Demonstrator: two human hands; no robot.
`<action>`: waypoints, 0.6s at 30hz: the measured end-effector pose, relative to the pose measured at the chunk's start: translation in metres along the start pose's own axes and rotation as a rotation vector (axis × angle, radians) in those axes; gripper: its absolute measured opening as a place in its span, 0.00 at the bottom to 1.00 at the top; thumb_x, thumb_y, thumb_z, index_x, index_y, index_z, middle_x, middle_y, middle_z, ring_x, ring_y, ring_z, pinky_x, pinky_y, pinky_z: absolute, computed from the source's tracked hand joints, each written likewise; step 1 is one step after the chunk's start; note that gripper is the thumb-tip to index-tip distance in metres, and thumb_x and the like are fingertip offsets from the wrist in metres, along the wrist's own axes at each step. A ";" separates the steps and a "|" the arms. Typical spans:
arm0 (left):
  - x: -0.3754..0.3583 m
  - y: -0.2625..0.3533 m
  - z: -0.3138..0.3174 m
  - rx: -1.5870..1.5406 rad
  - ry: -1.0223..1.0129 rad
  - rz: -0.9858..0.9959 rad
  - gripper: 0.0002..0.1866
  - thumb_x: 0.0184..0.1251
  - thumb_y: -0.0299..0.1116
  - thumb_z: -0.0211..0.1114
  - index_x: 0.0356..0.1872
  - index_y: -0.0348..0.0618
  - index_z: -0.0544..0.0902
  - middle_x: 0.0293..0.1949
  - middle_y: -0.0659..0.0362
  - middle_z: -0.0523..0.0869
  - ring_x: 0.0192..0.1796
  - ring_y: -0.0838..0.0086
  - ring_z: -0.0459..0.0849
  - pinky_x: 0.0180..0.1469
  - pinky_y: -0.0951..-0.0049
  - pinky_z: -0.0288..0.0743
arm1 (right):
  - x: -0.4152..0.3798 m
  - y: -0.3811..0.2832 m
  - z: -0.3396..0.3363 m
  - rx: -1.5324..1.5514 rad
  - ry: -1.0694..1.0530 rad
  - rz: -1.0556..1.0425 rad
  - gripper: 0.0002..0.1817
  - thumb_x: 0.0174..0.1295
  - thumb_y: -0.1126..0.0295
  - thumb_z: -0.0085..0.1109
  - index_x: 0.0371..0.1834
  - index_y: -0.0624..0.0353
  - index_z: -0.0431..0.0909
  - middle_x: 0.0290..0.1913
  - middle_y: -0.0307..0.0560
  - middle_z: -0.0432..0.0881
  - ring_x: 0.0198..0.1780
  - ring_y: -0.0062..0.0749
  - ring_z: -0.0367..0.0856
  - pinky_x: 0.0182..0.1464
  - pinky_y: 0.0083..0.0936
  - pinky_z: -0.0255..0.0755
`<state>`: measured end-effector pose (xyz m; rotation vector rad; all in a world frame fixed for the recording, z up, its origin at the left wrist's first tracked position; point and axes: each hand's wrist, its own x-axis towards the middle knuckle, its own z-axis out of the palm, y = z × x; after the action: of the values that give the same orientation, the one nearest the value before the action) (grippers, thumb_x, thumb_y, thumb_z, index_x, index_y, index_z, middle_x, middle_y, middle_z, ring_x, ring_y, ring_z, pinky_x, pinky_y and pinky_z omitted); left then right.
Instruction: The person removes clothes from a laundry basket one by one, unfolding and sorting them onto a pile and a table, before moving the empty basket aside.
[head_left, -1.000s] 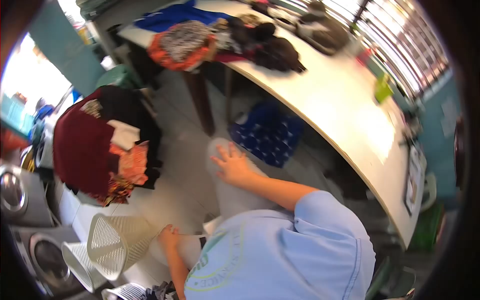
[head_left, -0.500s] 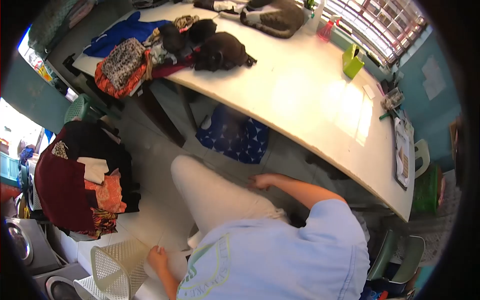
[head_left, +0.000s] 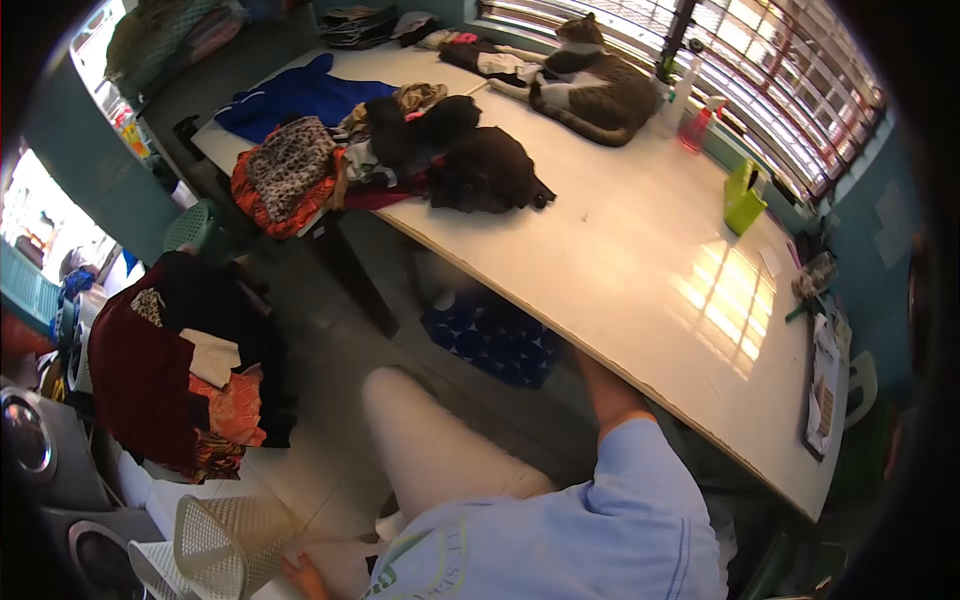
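Note:
My left hand [head_left: 305, 577] is low in the view, by my lower leg and close to a white perforated basket [head_left: 215, 545]. It appears to hold nothing, with its fingers stretched apart. My right forearm [head_left: 602, 392] reaches beneath the white table [head_left: 610, 270], whose edge hides the right hand. Near that arm, under the table, lies a blue cloth with a white pattern [head_left: 490, 340]. On the tabletop are a dark bundled garment [head_left: 485, 170], a leopard-print cloth [head_left: 290, 160] and a blue garment [head_left: 305, 98].
A cat [head_left: 600, 95] lies by the barred window. A red spray bottle [head_left: 697, 127], a green holder [head_left: 743, 198] and a clipboard [head_left: 824, 390] line the table's right side. Heaped clothes [head_left: 140, 365] stand at left, above front-loading washing machines [head_left: 45, 445].
My right hand has gone from beside my thigh to under the table, out of sight. The head view has tilted up, showing more of the window and cat.

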<state>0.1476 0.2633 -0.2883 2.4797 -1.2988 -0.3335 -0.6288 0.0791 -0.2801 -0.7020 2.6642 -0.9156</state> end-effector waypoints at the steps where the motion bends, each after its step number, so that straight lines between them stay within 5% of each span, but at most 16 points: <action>1: -0.006 -0.004 -0.001 0.001 0.015 -0.016 0.37 0.66 0.49 0.58 0.68 0.33 0.61 0.63 0.34 0.67 0.64 0.42 0.67 0.68 0.54 0.59 | 0.001 -0.005 0.006 -0.100 0.014 -0.040 0.49 0.51 0.55 0.70 0.74 0.47 0.51 0.68 0.62 0.61 0.67 0.58 0.62 0.62 0.48 0.65; 3: -0.034 0.026 -0.011 0.102 -0.088 -0.230 0.39 0.64 0.51 0.60 0.71 0.43 0.57 0.64 0.32 0.65 0.65 0.43 0.67 0.64 0.52 0.64 | -0.010 -0.013 0.020 -0.281 0.040 -0.158 0.49 0.50 0.56 0.71 0.74 0.47 0.51 0.68 0.63 0.61 0.68 0.58 0.62 0.63 0.47 0.65; 6: -0.063 0.060 -0.031 0.128 -0.194 -0.202 0.43 0.64 0.53 0.58 0.73 0.42 0.51 0.66 0.30 0.61 0.67 0.40 0.63 0.67 0.51 0.59 | -0.054 -0.030 0.044 -0.415 -0.008 -0.487 0.50 0.49 0.57 0.72 0.74 0.47 0.51 0.68 0.63 0.61 0.68 0.58 0.60 0.64 0.47 0.63; 9: -0.076 0.099 -0.048 0.190 -0.316 -0.302 0.49 0.59 0.57 0.60 0.73 0.39 0.49 0.67 0.29 0.59 0.70 0.40 0.58 0.71 0.52 0.53 | -0.108 -0.074 0.050 -0.241 -0.349 -0.734 0.46 0.49 0.61 0.72 0.72 0.48 0.57 0.70 0.64 0.57 0.71 0.59 0.55 0.69 0.44 0.57; 11: -0.079 0.101 -0.052 0.163 -0.399 -0.239 0.57 0.53 0.63 0.63 0.72 0.31 0.46 0.70 0.33 0.54 0.73 0.43 0.52 0.73 0.54 0.48 | -0.139 -0.117 0.035 0.171 -0.677 -0.979 0.34 0.51 0.68 0.69 0.64 0.52 0.69 0.73 0.64 0.53 0.73 0.58 0.53 0.71 0.45 0.53; 13: -0.073 0.081 -0.046 0.227 -0.535 -0.158 0.68 0.44 0.73 0.64 0.72 0.29 0.43 0.73 0.38 0.48 0.76 0.49 0.45 0.75 0.59 0.41 | -0.168 -0.205 -0.044 0.185 -0.405 -1.319 0.25 0.48 0.78 0.68 0.53 0.54 0.78 0.66 0.56 0.68 0.68 0.52 0.65 0.67 0.39 0.62; 14: -0.073 0.093 -0.061 0.183 -0.590 -0.127 0.75 0.39 0.78 0.62 0.70 0.22 0.36 0.73 0.35 0.43 0.76 0.47 0.42 0.75 0.52 0.38 | -0.168 -0.224 -0.059 0.264 -0.222 -1.460 0.20 0.53 0.79 0.64 0.52 0.57 0.78 0.63 0.52 0.71 0.65 0.47 0.68 0.64 0.36 0.66; 16: -0.063 0.090 -0.065 0.390 -0.760 -0.111 0.79 0.33 0.80 0.64 0.70 0.26 0.33 0.73 0.35 0.38 0.76 0.44 0.37 0.75 0.49 0.34 | -0.165 -0.248 -0.080 0.814 -0.359 -0.927 0.17 0.61 0.78 0.58 0.54 0.61 0.77 0.60 0.51 0.74 0.62 0.44 0.72 0.62 0.33 0.67; 17: -0.062 0.100 -0.072 0.390 -0.811 -0.205 0.80 0.30 0.79 0.66 0.70 0.28 0.30 0.74 0.36 0.37 0.74 0.36 0.36 0.75 0.50 0.34 | -0.140 -0.255 -0.080 0.323 0.312 -1.464 0.18 0.63 0.77 0.57 0.57 0.60 0.75 0.60 0.50 0.75 0.62 0.42 0.73 0.62 0.35 0.67; 18: -0.063 0.088 -0.061 0.372 -0.779 -0.181 0.81 0.29 0.79 0.67 0.71 0.31 0.29 0.73 0.35 0.36 0.73 0.32 0.39 0.74 0.49 0.37 | -0.128 -0.267 -0.096 0.302 0.360 -1.481 0.14 0.64 0.76 0.55 0.54 0.61 0.77 0.58 0.51 0.76 0.60 0.44 0.73 0.62 0.38 0.68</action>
<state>0.0674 0.2793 -0.1942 2.9125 -1.4993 -1.3133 -0.4570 0.0100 -0.0293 -2.6624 1.7410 -1.7403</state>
